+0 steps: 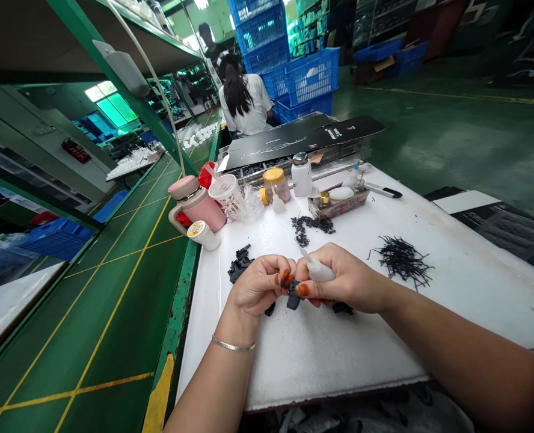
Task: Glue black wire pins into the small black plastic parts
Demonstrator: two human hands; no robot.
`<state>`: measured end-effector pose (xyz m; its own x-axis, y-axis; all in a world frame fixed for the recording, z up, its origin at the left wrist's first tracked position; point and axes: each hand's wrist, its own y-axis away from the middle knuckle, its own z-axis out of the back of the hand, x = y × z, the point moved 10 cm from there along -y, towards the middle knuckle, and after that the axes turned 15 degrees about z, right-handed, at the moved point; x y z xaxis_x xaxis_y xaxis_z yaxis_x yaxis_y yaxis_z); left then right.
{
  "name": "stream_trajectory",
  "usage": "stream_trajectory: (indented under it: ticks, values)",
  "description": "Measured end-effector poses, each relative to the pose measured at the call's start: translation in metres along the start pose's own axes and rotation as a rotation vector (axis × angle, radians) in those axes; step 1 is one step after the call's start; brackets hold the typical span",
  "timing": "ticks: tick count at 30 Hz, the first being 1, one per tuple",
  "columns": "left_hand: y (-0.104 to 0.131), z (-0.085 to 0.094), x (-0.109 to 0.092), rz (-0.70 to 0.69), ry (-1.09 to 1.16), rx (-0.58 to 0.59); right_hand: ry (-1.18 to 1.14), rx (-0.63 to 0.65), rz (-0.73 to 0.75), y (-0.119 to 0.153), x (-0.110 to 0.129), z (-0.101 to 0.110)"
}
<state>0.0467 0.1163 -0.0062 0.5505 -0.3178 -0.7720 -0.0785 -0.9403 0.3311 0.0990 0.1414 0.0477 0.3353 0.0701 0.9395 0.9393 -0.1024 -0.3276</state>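
Note:
Over the white tabletop [339,355] my two hands meet at a small black plastic part [293,297]. My left hand [263,281] pinches at the part's left side with thumb and forefinger. My right hand [339,276] grips the part between thumb and fingertips, and a white squeeze bottle [320,270] with a narrow tip is also tucked in that hand, its tip pointing up and left. A heap of black plastic parts [240,263] lies beyond my left hand. Small black rings [312,227] are scattered farther back, and thin black pins [405,260] lie piled on the right.
Along the table's back stand a pink thermos [201,207], a paper cup [228,195], a yellow-lidded jar [276,183], a white bottle [301,174] and a small tray [339,204]. A utility knife [384,190] lies behind right. A green conveyor [127,270] runs left; a person [245,102] sits ahead.

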Motion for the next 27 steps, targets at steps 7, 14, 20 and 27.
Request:
stream_trajectory:
  ticks: [7,14,20,27]
  values:
    - [0.0002,0.0024,0.0035,0.036,-0.019,-0.040,0.001,0.005,0.008,-0.0002,-0.0011,0.0011]
    - [-0.0004,0.0037,0.0043,0.033,-0.018,-0.035,0.005,0.010,0.005,-0.0006,-0.0011,0.0007]
    - [-0.0004,0.0023,0.0031,0.029,-0.019,-0.012,0.016,0.023,-0.007,0.0002,-0.0018,0.0005]
    - [0.0005,0.0011,0.0025,0.047,-0.026,-0.012,0.027,0.025,-0.009,0.0000,-0.0026,0.0008]
